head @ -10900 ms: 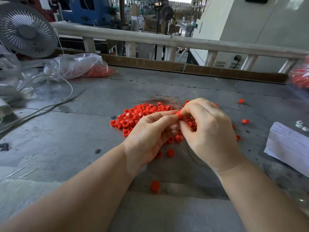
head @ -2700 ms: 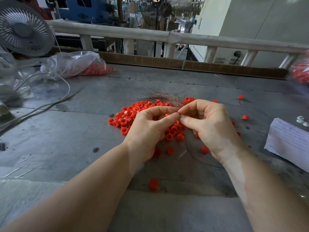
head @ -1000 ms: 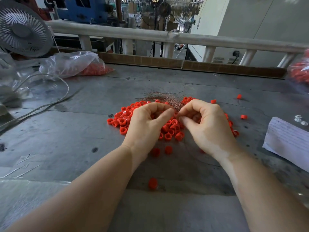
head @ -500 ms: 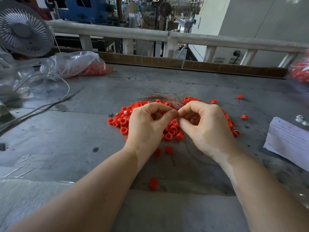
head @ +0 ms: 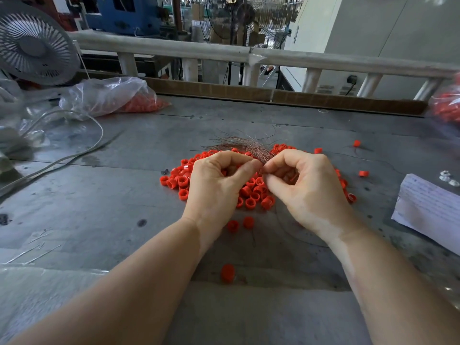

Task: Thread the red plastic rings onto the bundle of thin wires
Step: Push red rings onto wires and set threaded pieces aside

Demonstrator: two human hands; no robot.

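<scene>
Two bare hands meet above a gray metal table (head: 74,200), thumb and forefinger tips nearly touching each other. The left hand (head: 216,185) has its fingers curled, thumb and forefinger pinching the bundle of thin wires (head: 245,146) near its lower end; the right hand (head: 306,188) is curled too, its thumb and forefinger pinching the same bundle just beside the left fingertips. Whether a ring sits between the fingers at this point cannot be told. Beyond the fingertips the wires fan out in a reddish-brown spray, pointing away from the person.

Under and between the hands lies a heap of red rings (head: 251,192), spreading out to the left of the left hand and past the right hand's knuckles. Two loose rings (head: 240,224) lie just by the left wrist, and a single ring (head: 227,272) lies between the forearms, closer to the person. Stray rings (head: 363,173) lie to the right of the right hand, well apart from the heap.

Further right of the right hand lies a sheet of paper (head: 428,207) with faint writing. Far to the left of the left hand, a clear plastic bag (head: 104,95) holds more red pieces, with a white fan (head: 34,43) behind it and a pale cable (head: 74,155) curving over the table. A white railing (head: 224,49) runs along the far edge beyond both hands.
</scene>
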